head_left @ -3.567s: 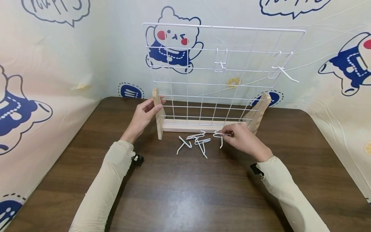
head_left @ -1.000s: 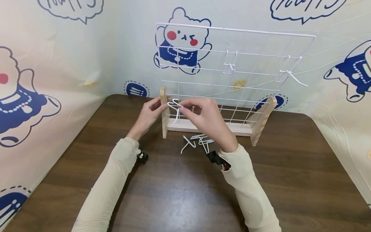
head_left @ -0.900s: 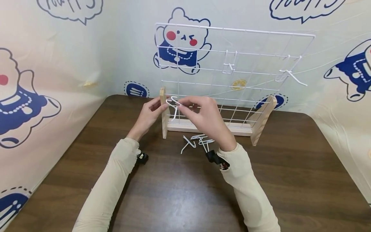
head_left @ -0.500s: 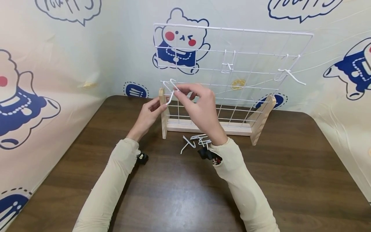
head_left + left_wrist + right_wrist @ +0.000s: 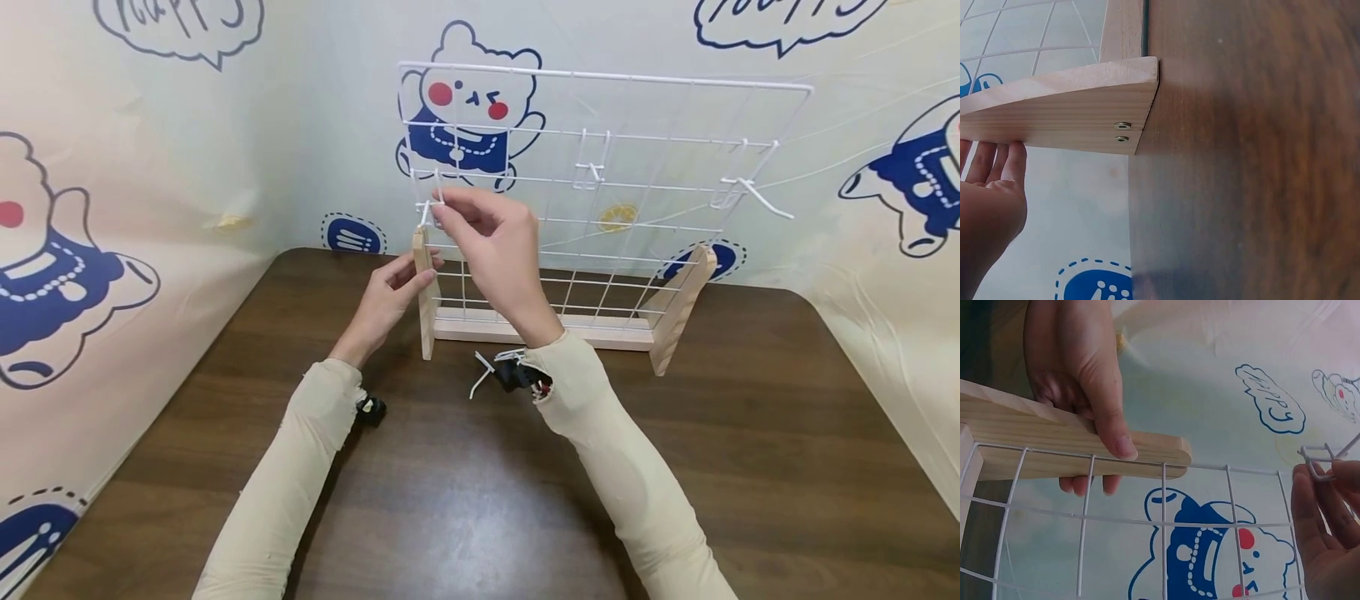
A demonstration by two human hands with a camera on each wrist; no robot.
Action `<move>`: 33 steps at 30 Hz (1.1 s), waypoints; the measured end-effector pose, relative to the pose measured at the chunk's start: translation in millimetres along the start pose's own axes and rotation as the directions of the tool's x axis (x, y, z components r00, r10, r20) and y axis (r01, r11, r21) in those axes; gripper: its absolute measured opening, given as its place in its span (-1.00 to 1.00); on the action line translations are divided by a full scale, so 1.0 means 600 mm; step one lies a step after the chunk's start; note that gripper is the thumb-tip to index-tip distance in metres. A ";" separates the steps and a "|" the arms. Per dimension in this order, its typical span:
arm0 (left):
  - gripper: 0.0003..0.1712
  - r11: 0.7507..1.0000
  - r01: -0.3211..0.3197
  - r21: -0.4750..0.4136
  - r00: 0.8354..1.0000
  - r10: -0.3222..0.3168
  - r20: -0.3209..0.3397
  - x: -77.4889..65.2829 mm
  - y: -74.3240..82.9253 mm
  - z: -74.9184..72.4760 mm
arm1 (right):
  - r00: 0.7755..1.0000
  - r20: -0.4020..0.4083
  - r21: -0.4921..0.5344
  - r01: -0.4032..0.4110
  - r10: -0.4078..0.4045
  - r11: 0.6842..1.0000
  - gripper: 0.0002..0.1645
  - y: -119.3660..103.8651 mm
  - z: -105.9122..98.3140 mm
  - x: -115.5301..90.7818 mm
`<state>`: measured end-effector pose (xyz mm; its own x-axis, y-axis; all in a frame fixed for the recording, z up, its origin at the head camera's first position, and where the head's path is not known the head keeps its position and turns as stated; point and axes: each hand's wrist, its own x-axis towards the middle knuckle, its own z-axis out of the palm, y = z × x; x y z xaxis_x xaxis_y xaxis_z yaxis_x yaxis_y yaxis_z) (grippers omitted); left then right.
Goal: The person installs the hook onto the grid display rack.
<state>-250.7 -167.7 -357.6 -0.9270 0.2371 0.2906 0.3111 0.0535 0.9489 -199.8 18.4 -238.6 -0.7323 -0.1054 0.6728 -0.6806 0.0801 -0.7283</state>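
My right hand (image 5: 495, 250) pinches a white wire hook (image 5: 425, 213) at the left side of the white wire grid panel (image 5: 622, 77). The hook's two bent prongs are up by one of the grid's crossbars; whether they catch on it I cannot tell. In the right wrist view, thumb and fingers close on the hook (image 5: 1312, 470). Lower down, my left hand (image 5: 380, 302) holds the left wooden side support (image 5: 424, 321). Its thumb presses one face and its fingers wrap behind, as the right wrist view shows.
Two more hooks hang on the grid, a middle hook (image 5: 593, 172) and a right hook (image 5: 761, 200). Loose hooks (image 5: 480, 379) lie on the brown table (image 5: 465, 500), partly hidden by the right wrist camera (image 5: 512, 374). A wooden base bar (image 5: 480, 331) joins both supports.
My right hand picked a hook up from the loose ones, carried it left, then raised it to the grid's upper left. The left hand stays on the support.
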 end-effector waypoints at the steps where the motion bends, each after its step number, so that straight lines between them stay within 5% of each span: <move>1: -0.52 1.000 0.003 0.003 1.000 -0.003 0.003 -0.001 0.001 -0.001 | 1.000 -0.004 -0.002 -0.006 0.006 1.000 -0.76 -0.007 0.002 0.002; 6: -0.49 1.000 0.009 0.003 1.000 -0.009 0.009 -0.001 0.002 -0.002 | 0.999 -0.027 0.000 -0.031 0.031 1.000 -0.76 -0.035 0.006 0.014; 15: -0.54 1.000 0.004 -0.010 1.000 -0.004 0.009 -0.002 0.001 -0.002 | 0.995 -0.047 0.064 -0.087 0.090 0.994 -0.74 0.001 0.006 0.053; 23: -0.54 1.000 0.014 0.007 1.000 -0.014 0.026 -0.001 0.000 0.000 | 0.992 -0.063 0.067 -0.106 0.110 0.992 -0.75 -0.004 -0.005 0.079; 33: -0.52 1.000 0.017 0.007 1.000 -0.018 0.019 -0.003 0.001 -0.002 | 0.944 -0.040 0.169 -0.315 0.326 0.934 -0.76 0.002 0.006 0.082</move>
<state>-249.1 -169.3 -357.2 -0.9282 0.2546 0.2714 0.2964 0.0648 0.9529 -236.7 9.6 -206.8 -0.9145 -0.0338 0.4031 -0.4008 -0.0597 -0.9142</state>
